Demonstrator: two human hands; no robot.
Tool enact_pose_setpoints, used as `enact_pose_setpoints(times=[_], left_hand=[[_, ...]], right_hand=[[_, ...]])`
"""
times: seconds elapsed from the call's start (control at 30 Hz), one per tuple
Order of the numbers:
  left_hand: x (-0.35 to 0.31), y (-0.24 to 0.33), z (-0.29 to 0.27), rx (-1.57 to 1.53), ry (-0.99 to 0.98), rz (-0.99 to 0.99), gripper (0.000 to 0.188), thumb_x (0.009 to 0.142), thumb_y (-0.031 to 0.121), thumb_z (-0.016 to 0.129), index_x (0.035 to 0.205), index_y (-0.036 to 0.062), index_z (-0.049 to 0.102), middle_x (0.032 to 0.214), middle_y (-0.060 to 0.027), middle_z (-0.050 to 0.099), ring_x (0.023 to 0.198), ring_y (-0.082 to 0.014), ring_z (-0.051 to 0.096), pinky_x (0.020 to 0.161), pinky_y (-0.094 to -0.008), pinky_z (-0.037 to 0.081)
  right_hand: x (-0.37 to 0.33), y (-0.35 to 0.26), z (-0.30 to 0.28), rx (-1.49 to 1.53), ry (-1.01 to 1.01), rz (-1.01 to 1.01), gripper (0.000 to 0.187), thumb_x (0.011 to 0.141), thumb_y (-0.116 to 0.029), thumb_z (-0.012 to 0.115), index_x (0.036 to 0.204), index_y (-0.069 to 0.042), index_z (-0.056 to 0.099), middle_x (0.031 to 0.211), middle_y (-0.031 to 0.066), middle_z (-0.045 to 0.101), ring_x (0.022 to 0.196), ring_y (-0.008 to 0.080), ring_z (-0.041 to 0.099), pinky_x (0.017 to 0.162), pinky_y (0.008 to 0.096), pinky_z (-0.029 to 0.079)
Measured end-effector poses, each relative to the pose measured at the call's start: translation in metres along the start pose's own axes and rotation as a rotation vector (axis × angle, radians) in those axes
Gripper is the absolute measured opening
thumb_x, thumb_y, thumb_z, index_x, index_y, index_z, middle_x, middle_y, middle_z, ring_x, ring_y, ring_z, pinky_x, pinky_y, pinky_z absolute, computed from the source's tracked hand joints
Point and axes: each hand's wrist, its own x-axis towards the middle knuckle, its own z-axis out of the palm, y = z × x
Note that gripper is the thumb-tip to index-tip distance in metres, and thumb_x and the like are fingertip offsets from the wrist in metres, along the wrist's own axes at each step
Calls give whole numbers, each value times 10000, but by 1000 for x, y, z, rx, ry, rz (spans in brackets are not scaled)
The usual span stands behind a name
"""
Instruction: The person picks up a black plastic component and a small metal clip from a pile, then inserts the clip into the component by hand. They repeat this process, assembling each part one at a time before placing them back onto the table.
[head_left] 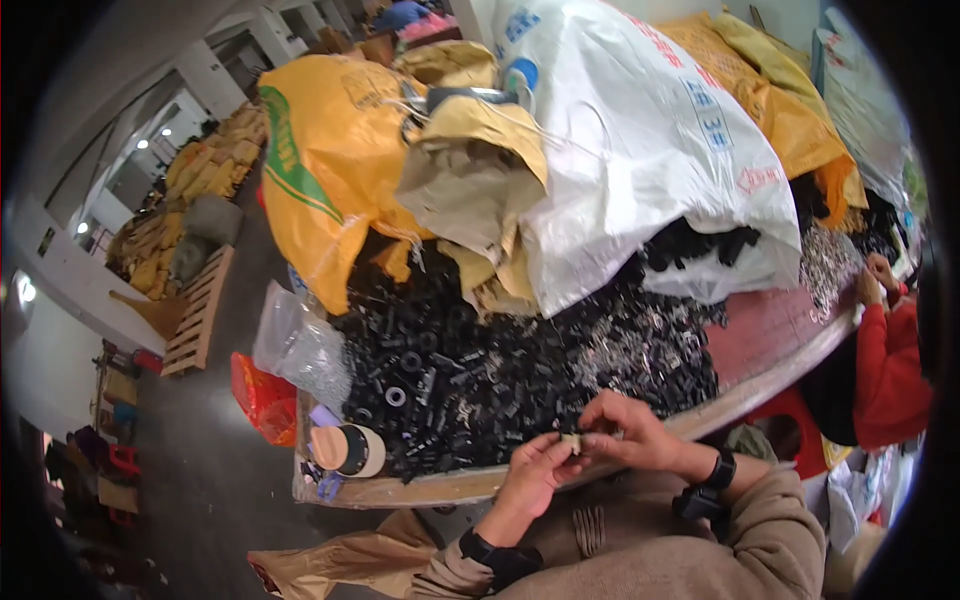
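Close to the near edge of the table, my left hand [532,478] pinches a small pale piece [571,442] between thumb and fingers. From the other side, my right hand [632,432] has its curled fingers closed at the same piece. It is too small to tell its kind. Just beyond both hands spreads a heap of small black parts [450,370], some of them ring-shaped, such as a grey ring [395,397]. Small silvery metal parts [625,350] lie scattered over the heap's right side.
A lidded cup [362,450] stands at the table's left corner, near a clear plastic bag [300,345]. Large orange [330,150] and white sacks [620,130] with a brown paper bag [475,180] rise behind the heap. A person in a red sleeve [888,375] works at right.
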Motion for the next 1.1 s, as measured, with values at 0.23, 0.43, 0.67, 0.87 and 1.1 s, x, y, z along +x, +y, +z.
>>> enact_pose_setpoints(times=[0.23,0.43,0.67,0.87,1.1], left_hand=[[35,-2,-19,-32,26,82,264,815,126,501,1001,-60,506,873,-155,586,719,-195,596,623,-237,506],[58,-11,-16,-43,47,61,272,821,140,496,1009,-56,503,881,-157,584,726,-192,592,618,-234,506],[67,-21,-14,-68,64,52,277,824,142,494,1013,-59,498,887,-157,583,725,-190,590,611,-237,507],[66,-23,-12,-80,36,55,260,818,125,499,1015,-45,503,909,-155,581,748,-186,587,630,-233,497],[53,-21,-14,-62,49,58,289,819,147,506,1026,-55,490,889,-151,584,717,-182,587,605,-237,503]], right_hand=[[10,60,-95,-874,255,-104,192,665,-52,601,836,-38,516,779,109,495,689,299,501,588,339,418],[2,110,-127,-1115,328,-34,144,672,-43,576,797,-39,505,760,126,490,682,312,499,560,341,412],[11,113,-135,-708,362,-12,110,731,-44,545,840,-36,526,698,88,516,617,221,537,552,284,424],[16,107,-127,-1,383,232,113,784,-47,525,893,-20,529,722,16,534,626,96,540,575,209,420],[11,105,-104,208,400,224,75,788,-32,515,863,-31,511,707,-24,512,631,51,522,557,167,392]])
